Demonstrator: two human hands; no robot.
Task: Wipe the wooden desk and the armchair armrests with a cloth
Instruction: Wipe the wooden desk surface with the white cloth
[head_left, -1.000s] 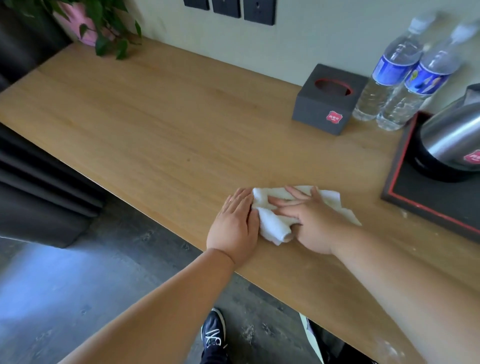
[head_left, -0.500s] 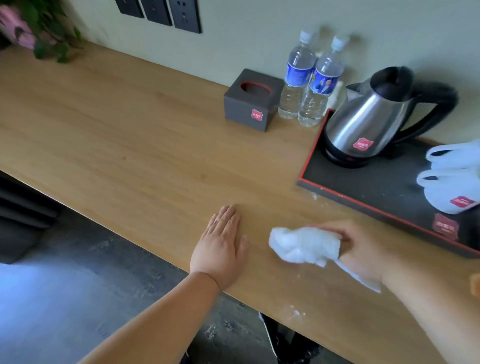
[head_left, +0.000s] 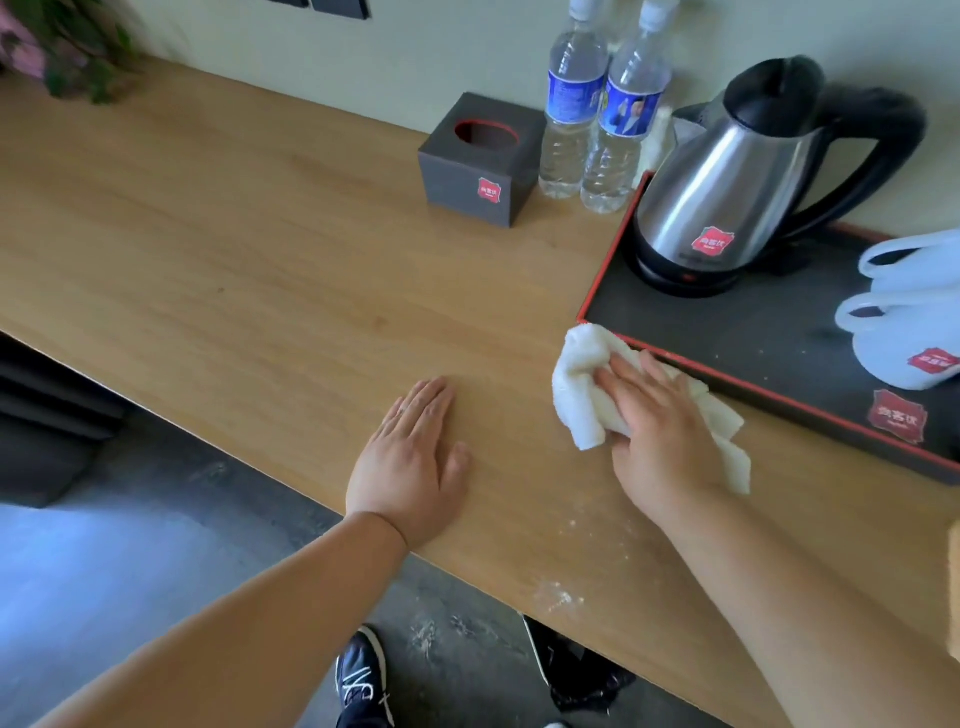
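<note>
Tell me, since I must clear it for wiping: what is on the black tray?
A steel kettle and two white cups. The tray beneath them is covered, and its right end is out of frame.

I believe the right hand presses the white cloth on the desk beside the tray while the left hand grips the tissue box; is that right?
Not quite. The head view shows the left hand lying flat on the desk, apart from the tissue box. The right hand does press the white cloth on the desk beside the tray.
</note>
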